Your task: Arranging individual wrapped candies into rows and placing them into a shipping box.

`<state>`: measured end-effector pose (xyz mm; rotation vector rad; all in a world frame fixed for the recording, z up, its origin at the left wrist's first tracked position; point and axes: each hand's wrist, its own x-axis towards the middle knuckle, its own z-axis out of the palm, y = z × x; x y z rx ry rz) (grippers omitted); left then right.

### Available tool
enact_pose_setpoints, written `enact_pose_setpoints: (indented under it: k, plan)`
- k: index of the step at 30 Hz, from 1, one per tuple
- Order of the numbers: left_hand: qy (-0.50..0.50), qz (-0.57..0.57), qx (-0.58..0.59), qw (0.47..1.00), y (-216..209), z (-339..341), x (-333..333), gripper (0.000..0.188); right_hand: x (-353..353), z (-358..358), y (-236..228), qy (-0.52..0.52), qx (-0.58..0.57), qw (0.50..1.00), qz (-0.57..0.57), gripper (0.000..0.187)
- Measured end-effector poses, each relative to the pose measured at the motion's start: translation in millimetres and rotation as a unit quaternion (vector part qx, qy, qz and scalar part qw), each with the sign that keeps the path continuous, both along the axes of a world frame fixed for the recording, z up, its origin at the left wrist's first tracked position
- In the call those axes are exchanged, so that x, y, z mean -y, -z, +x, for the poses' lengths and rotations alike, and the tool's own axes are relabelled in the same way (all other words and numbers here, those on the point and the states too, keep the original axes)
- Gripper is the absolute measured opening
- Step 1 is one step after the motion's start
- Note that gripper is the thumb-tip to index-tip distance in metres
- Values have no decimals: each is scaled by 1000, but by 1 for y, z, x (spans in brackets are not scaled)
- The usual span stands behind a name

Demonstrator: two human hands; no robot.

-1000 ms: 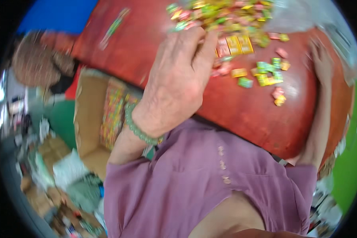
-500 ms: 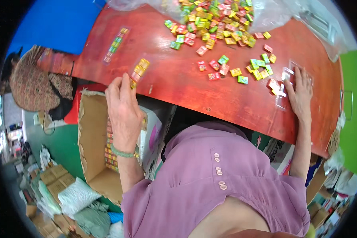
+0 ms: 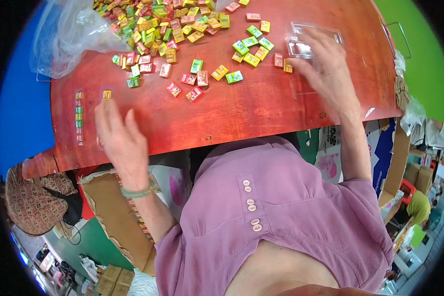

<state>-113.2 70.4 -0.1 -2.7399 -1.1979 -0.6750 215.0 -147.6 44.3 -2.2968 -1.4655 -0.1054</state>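
My left hand [image 3: 119, 140], slightly blurred, hovers over or rests on a strip of small boxes, with fingers and thumb apart. The hand hides most of that strip; a yellow box [image 3: 107, 95] shows beyond its fingertips. Left of it lies another clear strip pack [image 3: 79, 118] filled with yellow, green and red boxes. My right hand [image 3: 330, 74] has its thumb and fingers spread over clear plastic trays [image 3: 301, 48] on the red table. Whether its fingertips touch the plastic cannot be made out. A pink box [image 3: 278, 60] and a yellow box [image 3: 288, 65] lie near its thumb.
A big heap of small coloured boxes [image 3: 167, 24] covers the far table, beside a clear plastic bag [image 3: 74, 39]. Several loose boxes, such as a green one [image 3: 234, 77], lie on the red tabletop [image 3: 241, 116]. Below the left edge stands an open cardboard carton [image 3: 106, 197].
The view has turned, so the table contents appear farther left. My left fingers have come apart over the strip they were touching. My right hand has lifted from lying flat on the clear plastic.
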Motion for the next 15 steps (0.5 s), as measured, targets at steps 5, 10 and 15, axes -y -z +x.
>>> enact_pose_setpoints:
  k: [5,10,15]
  plan:
    - [256,-151,45,954,-17,83,48,43,-38,-35,20,-124,-43,991,-36,39]
    - [293,-127,7,948,-5,101,54,43,-45,-69,32,-114,55,991,-41,51]
    - [279,-158,58,945,-4,72,43,35,-46,-87,34,-183,-76,980,20,50]
